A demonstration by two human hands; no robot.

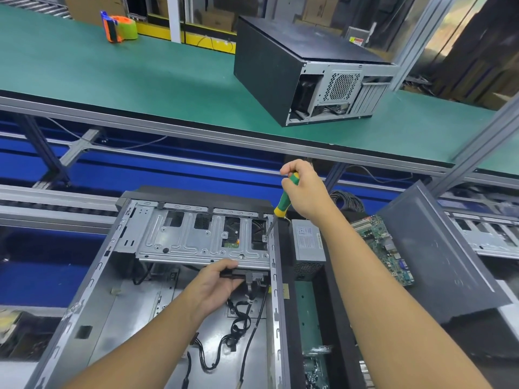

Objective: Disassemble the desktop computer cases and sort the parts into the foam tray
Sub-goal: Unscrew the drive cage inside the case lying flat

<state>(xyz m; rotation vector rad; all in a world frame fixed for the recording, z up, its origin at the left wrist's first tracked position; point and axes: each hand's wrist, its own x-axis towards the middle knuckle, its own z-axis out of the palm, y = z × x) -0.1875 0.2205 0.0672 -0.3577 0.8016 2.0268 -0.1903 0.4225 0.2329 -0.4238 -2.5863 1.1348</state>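
Computer case (134, 290) lies open | right hand (306, 189) wraps around green-yellow screwdriver (285, 197), tip on screw (264, 236) below this hand | left hand (216, 284) grips near edge of drive cage (202, 237)

Nothing legible anywhere; printed label (306, 238) on top of the grey power supply unit (309, 255), its small lines too blurred to read; red-and-yellow warning sticker (357, 40) on the grey box (353, 30) behind the closed black computer case (280, 68), wording too small to make out; markings on the green motherboard (384, 242) unreadable.
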